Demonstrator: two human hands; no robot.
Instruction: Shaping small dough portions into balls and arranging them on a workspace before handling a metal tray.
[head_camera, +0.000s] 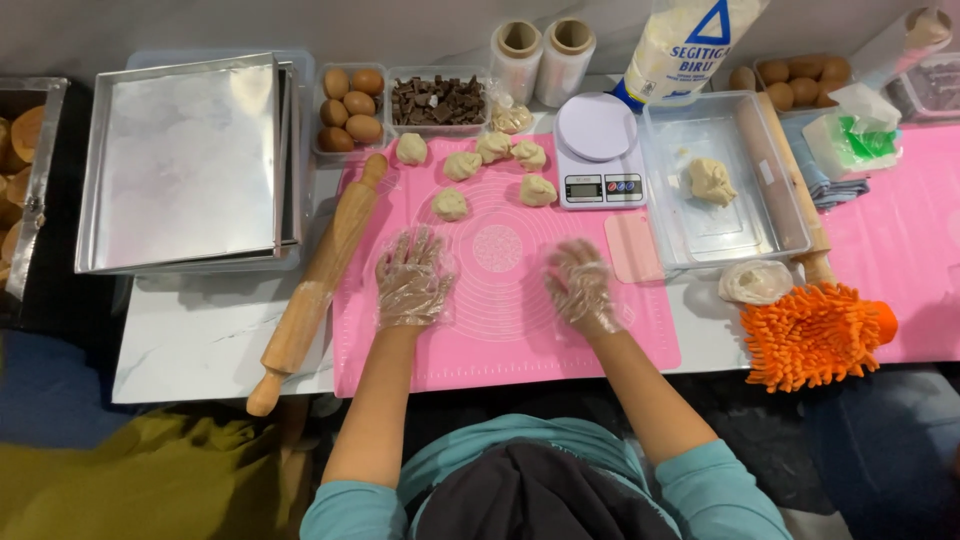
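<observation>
My left hand lies flat on the pink silicone baking mat, fingers spread, in a clear plastic glove. On the mat's right half, my right hand is gloved too, with fingers bent down onto the mat; I cannot tell if anything is under it. Several pale dough balls sit at the mat's far edge, beyond both hands. A wooden rolling pin lies diagonally just left of my left hand.
Stacked metal baking trays stand at the left. Eggs and chopped chocolate sit in clear tubs at the back. A white kitchen scale, a pink scraper, a clear container holding a dough lump, and an orange mitt are at the right.
</observation>
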